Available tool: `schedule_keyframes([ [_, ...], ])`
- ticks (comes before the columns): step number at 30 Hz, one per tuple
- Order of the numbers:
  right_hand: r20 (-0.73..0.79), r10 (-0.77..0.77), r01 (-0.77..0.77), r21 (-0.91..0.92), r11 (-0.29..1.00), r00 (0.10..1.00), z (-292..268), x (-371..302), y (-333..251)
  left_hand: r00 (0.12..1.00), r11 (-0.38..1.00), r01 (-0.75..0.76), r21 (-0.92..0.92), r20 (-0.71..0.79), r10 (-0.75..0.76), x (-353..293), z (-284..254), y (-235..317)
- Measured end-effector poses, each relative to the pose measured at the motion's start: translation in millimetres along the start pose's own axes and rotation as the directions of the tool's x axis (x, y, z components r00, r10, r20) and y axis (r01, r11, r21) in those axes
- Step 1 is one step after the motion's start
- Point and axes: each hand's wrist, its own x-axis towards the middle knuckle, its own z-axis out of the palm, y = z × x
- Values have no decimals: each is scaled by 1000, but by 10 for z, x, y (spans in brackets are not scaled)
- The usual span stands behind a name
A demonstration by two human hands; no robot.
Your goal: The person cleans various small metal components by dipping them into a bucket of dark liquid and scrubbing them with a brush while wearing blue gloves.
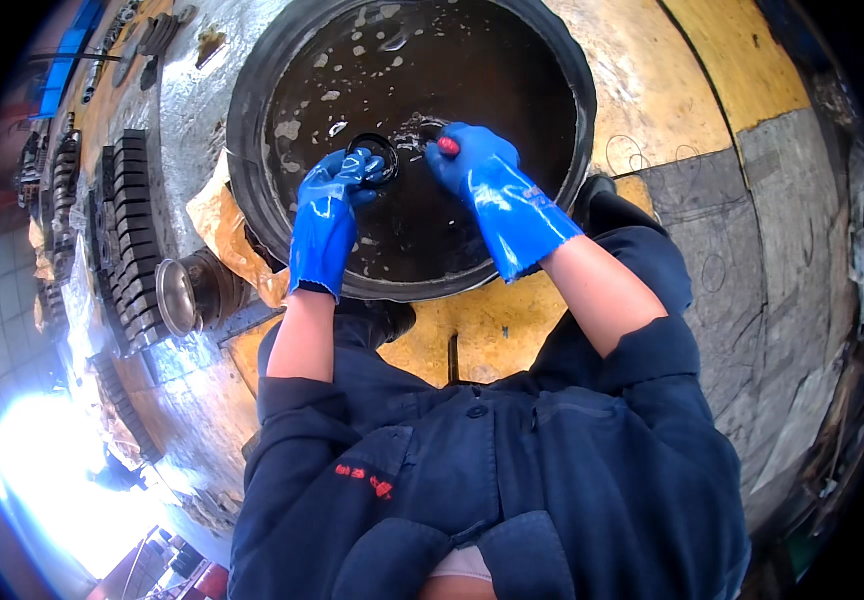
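Note:
My left hand (330, 190), in a blue rubber glove, is closed on the edge of a dark, wet ring-shaped part (389, 160). It holds the ring just over the dark liquid (452, 60) in a large round black tub (250, 190). To the right of the ring, my right hand (484, 168), gloved the same way, is wrapped round a tool with a red handle (448, 146). The tool's working end is mostly hidden by the glove and the liquid, so its kind does not show. Ripples and foam lie between the two hands.
Left of the tub are crumpled brown paper (220, 225), a metal cylindrical part (180, 295) and a long row of dark metal blocks (134, 230). Several shafts (64, 180) lie farther left. Grey sheeting (697, 210) covers yellow floor on the right. My legs straddle the tub's near side.

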Motion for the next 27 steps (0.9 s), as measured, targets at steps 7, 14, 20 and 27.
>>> schedule_keyframes([
  [7, 69, -113, 59, 533, 844, 991, -177, 138, -118, 1000, 1000, -17, 22, -18, 18, 91, -28, -110],
  [14, 268, 55, -187, 498, 847, 962, -91, 192, 16, 988, 985, -153, 79, 9, 153, 60, 51, -67],
  [20, 221, -31, -127, 666, 735, 975, -135, -38, 163, 963, 961, -247, 125, -79, 258, 151, -62, -158],
  [27, 323, -118, -78, 532, 843, 939, 89, 179, 141, 975, 896, -47, -442, 174, 138, 290, -21, -222],
])
